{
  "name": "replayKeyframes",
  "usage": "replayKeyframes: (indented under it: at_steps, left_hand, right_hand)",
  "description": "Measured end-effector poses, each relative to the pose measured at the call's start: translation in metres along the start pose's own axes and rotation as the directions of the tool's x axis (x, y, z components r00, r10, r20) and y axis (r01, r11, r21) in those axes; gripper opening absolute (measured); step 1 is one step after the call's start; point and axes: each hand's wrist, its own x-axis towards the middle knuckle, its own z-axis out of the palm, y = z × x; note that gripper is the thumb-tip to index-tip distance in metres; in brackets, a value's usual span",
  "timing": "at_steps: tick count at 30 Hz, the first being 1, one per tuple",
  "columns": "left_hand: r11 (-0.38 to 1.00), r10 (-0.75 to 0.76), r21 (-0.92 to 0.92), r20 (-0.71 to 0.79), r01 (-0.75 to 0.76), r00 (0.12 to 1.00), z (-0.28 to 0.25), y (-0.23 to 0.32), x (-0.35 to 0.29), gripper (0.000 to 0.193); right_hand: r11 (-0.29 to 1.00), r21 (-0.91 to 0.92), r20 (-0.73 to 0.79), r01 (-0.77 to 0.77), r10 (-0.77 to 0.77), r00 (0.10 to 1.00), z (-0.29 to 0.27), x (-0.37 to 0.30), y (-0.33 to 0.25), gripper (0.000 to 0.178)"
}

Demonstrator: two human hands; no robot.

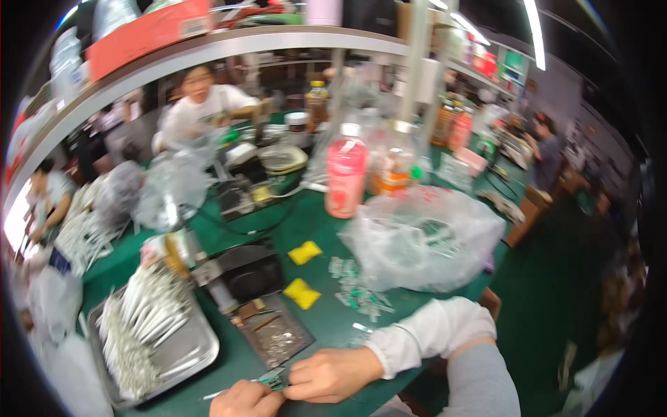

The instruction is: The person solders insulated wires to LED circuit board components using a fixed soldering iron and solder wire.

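At the bottom edge, my left hand (246,399) and my right hand (333,375) meet, fingers closed together. Between their fingertips sits a small green-and-clear part (273,377); blur hides its exact kind. A thin white stick end (212,396) pokes out beside my left hand. Just beyond them lies a dark tray-like fixture (292,332) holding shiny metal bits, with a soldering-iron-like tool (221,292) along its left side. A metal tray (208,340) on the left carries bundles of white stick-like leads (156,306). Similar green-and-clear pieces (360,292) lie scattered beyond my right hand.
Two yellow pads (303,293) rest on the green table (278,229). A bulging clear plastic bag (431,240) stands at the right, behind it a pink bottle (346,170) and an orange-filled bottle (397,160). A shelf (278,36) crosses overhead. A person (208,104) sits opposite.
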Motion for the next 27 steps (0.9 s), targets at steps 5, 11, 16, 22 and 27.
replayKeyframes:
  at_steps: [5,11,16,22,27]
  left_hand:
    - [0.975,-0.118,-0.201,-0.082,0.099,0.990,-0.009,0.004,-0.014,0.015]
    - [0.964,-0.163,-0.216,-0.020,0.155,0.986,-0.008,-0.005,-0.014,0.017]
    - [0.889,-0.266,-0.379,0.028,0.257,0.964,-0.001,-0.020,-0.006,0.015]
    - [0.612,-0.482,-0.605,0.226,0.510,0.846,-0.004,-0.032,0.000,0.007]
    - [0.506,-0.543,-0.616,0.315,0.603,0.778,0.000,-0.030,0.000,0.008]
  right_hand:
    - [0.989,0.143,0.013,-0.029,0.027,1.000,-0.001,0.013,-0.008,0.012]
    - [0.891,0.395,0.037,-0.225,0.230,0.973,-0.013,0.018,-0.006,0.009]
    - [0.878,0.387,0.015,-0.283,0.300,0.954,-0.017,0.021,0.002,0.009]
    - [0.675,0.390,0.208,-0.627,0.599,0.773,-0.030,0.024,0.003,0.011]
    - [0.392,0.615,0.279,-0.684,0.704,0.654,-0.019,0.019,0.006,0.013]
